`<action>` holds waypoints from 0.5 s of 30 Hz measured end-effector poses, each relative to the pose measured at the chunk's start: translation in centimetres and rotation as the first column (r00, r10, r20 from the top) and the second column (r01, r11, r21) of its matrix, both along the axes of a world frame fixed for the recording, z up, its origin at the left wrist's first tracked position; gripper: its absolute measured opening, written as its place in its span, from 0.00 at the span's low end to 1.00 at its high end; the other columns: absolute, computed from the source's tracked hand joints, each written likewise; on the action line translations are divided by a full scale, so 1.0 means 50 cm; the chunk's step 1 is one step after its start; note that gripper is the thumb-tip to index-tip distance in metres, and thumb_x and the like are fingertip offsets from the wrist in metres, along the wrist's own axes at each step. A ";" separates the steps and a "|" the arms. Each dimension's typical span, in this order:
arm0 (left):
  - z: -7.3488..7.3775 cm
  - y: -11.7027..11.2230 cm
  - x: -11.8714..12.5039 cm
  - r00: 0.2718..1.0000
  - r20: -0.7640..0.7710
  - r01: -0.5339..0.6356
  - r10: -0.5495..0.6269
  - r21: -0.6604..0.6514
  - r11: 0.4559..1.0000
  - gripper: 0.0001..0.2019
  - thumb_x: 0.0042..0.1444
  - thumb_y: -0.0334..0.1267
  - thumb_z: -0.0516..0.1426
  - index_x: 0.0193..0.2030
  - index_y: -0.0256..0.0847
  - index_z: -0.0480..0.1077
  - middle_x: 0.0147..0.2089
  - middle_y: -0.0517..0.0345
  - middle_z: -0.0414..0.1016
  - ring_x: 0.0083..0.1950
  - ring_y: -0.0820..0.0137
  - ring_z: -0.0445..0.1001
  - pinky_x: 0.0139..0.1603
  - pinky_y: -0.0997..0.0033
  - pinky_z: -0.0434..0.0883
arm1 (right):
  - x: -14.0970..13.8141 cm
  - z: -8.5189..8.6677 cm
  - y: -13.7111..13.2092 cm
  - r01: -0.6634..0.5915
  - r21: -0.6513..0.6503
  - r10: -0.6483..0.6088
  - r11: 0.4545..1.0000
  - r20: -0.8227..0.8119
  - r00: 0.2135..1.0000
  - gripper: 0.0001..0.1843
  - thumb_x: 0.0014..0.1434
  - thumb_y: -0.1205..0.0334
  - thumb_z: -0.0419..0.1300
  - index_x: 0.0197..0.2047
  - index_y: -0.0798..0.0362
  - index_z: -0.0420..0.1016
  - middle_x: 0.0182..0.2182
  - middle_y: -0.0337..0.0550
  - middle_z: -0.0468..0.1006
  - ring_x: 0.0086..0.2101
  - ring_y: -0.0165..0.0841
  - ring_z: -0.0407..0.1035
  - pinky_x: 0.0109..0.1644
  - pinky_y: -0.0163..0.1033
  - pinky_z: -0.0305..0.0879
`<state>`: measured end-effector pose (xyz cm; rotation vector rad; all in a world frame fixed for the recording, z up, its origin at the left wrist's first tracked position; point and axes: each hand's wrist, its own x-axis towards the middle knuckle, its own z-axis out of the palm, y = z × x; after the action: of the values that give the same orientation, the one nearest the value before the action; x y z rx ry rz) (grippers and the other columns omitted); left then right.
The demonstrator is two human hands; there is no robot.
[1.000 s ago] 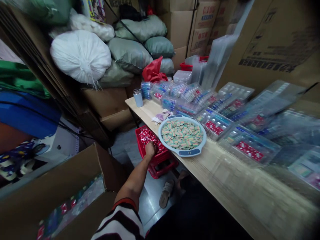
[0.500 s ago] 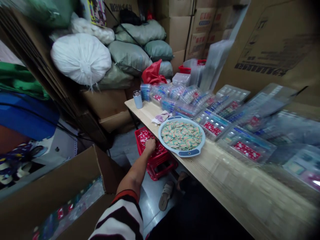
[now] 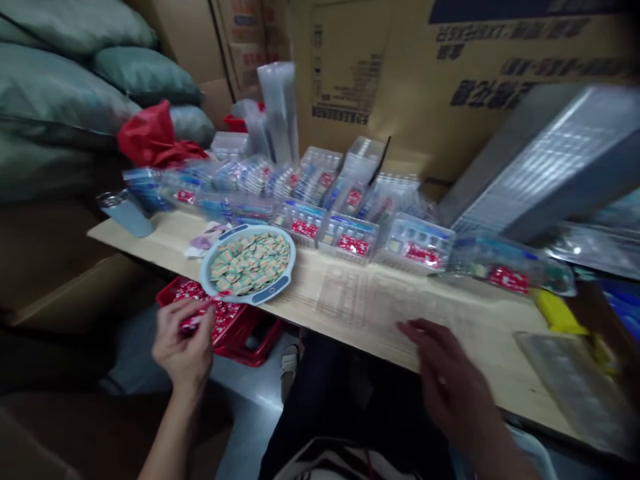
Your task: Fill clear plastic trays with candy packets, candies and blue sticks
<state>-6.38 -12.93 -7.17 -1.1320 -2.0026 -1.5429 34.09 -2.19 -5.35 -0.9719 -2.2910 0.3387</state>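
Note:
My left hand (image 3: 184,343) is raised in front of the red basket (image 3: 245,343), its fingers closed on small red-and-white printed pieces (image 3: 193,323). More such pieces (image 3: 227,317) fill the basket below the table edge. Close by, a light blue round tray (image 3: 274,292) holds a heap of small green-and-orange squares (image 3: 250,263). My right hand (image 3: 443,373) hovers over the table's front edge, fingers stretched out and blurred, nothing visible in them. Just beyond its fingertips lie clear plastic trays (image 3: 370,300), smeared by motion.
Clear boxes (image 3: 353,237) with red pieces inside line the back of the table (image 3: 300,293). A blue tumbler (image 3: 127,213) and a cloth (image 3: 207,237) are at the left. Stacked clear plastic (image 3: 540,160), a yellow item (image 3: 557,310) and a flat translucent tray (image 3: 570,383) are at the right.
The view has swung right. My left hand has come up out of the red basket with red-and-white pieces in its fingers. My right hand has come into view over the table.

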 end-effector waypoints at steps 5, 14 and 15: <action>0.074 0.090 0.237 0.555 0.233 0.819 -0.799 -0.323 0.475 0.06 0.63 0.35 0.60 0.42 0.44 0.79 0.40 0.56 0.76 0.40 0.70 0.76 0.41 0.73 0.71 | -0.139 0.055 -0.048 -0.164 -0.090 0.169 0.982 0.063 0.984 0.28 0.67 0.70 0.50 0.70 0.52 0.59 0.60 0.56 0.70 0.55 0.46 0.69 0.58 0.55 0.69; 0.022 0.244 0.280 0.607 0.564 0.788 -0.561 -0.334 0.517 0.12 0.61 0.47 0.59 0.42 0.39 0.70 0.29 0.63 0.69 0.30 0.72 0.67 0.33 0.73 0.65 | -0.103 -0.072 0.100 0.331 -0.334 -0.367 0.882 -0.050 0.929 0.14 0.64 0.67 0.50 0.51 0.54 0.69 0.35 0.46 0.79 0.34 0.39 0.75 0.39 0.41 0.69; 0.020 0.254 0.268 0.638 0.534 0.765 -0.555 -0.358 0.535 0.12 0.63 0.47 0.56 0.39 0.39 0.71 0.28 0.63 0.68 0.30 0.71 0.67 0.34 0.72 0.65 | -0.100 -0.086 0.114 0.369 -0.315 -0.403 0.874 -0.049 0.914 0.16 0.63 0.67 0.51 0.53 0.55 0.69 0.37 0.48 0.79 0.35 0.39 0.75 0.41 0.41 0.70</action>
<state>7.02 -0.23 -6.18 -2.2450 -2.5376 -1.5974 29.12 3.53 -9.64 -1.4955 -1.9144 0.5635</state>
